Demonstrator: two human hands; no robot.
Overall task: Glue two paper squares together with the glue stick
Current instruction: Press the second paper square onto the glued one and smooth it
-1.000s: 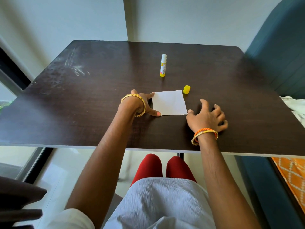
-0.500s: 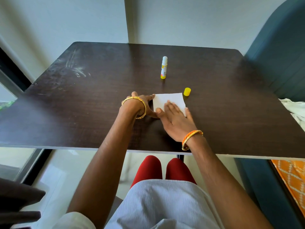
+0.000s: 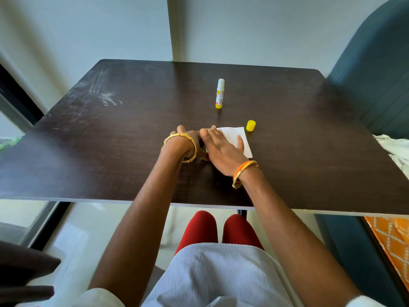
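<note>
Right hand (image 3: 223,149) lay flat, fingers straight, pressing on the white paper square (image 3: 238,138) near the middle of the table (image 3: 110,151); left hand (image 3: 188,140) rested at the paper's left edge, its fingers hidden, grip not discernible; glue stick (image 3: 220,93) stood upright, uncapped, toward the far edge; yellow cap (image 3: 251,125) sat just beside the paper's far right corner.

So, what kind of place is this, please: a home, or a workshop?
Probably a room in a home, not a workshop. The person sits at a plain dark wooden table against a bare pale wall, with a teal upholstered seat on the right and orange patterned cloth below it.
</note>
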